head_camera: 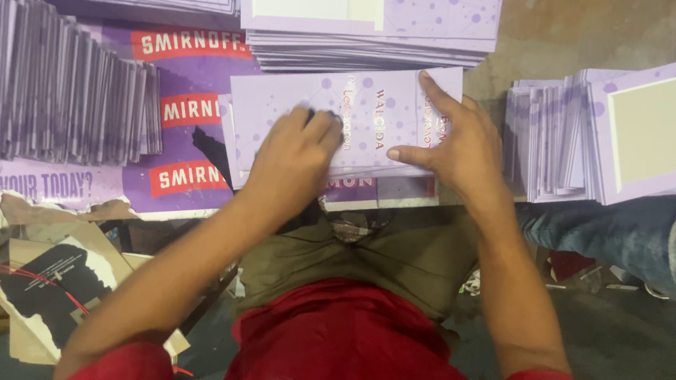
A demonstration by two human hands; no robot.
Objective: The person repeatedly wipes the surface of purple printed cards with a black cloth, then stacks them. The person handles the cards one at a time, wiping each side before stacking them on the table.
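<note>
Card [375,109]: lilac, flat on a low stack before the knees.
Left hand [292,159]: knuckles curled, rubbing down on card, grasping nothing.
Right hand [456,147]: spread flat, pinning card's edge steady.
Stacks [68,84]: finished cards, within reach.

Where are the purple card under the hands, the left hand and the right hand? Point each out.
purple card [375,113]: head view, bare middle of its face.
left hand [297,151]: head view, back of the hand.
right hand [460,147]: head view, back of the hand.
</note>
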